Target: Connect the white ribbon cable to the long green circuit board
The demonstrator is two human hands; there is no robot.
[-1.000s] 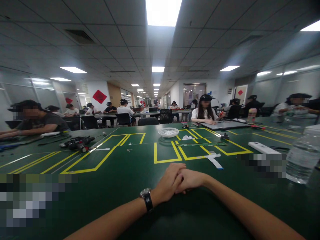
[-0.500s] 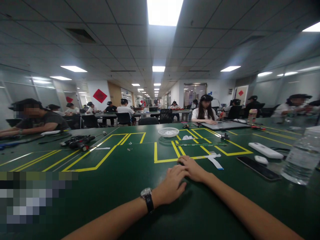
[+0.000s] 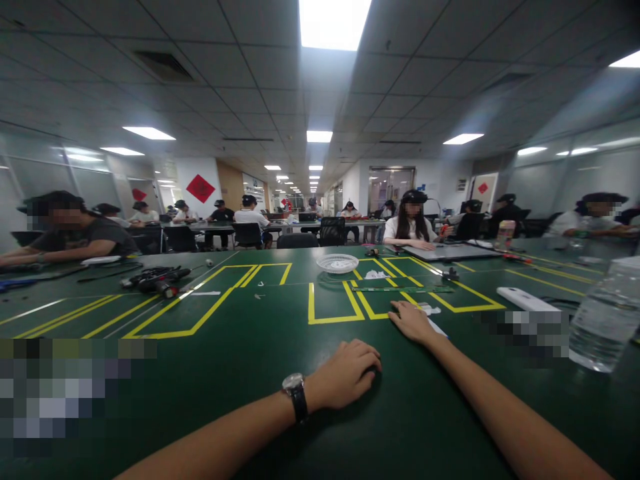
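Note:
My left hand (image 3: 345,375), with a watch (image 3: 295,393) on its wrist, rests on the green tabletop (image 3: 240,387). Its fingers are loosely bent with the thumb apart, and it holds nothing. Further forward and to the right, my right hand (image 3: 414,323) lies low over the table with fingers stretched out. It covers part of a white flat ribbon cable (image 3: 439,327) with a blue end; whether it touches the cable I cannot tell. Just beyond the fingertips lies a long thin green circuit board strip (image 3: 385,289). Scraps of white paper (image 3: 375,275) lie behind it.
A white plastic basket (image 3: 337,264) stands further back. Yellow tape (image 3: 336,320) marks shapes on the table. To the right are a white power bank-like block (image 3: 527,300) and a water bottle (image 3: 603,320). Black tools with cords (image 3: 157,280) lie left. Co-workers sit around.
My hands were clasped together and have come apart. The right hand has moved forward and right onto the ribbon cable; the left has stayed nearly in place.

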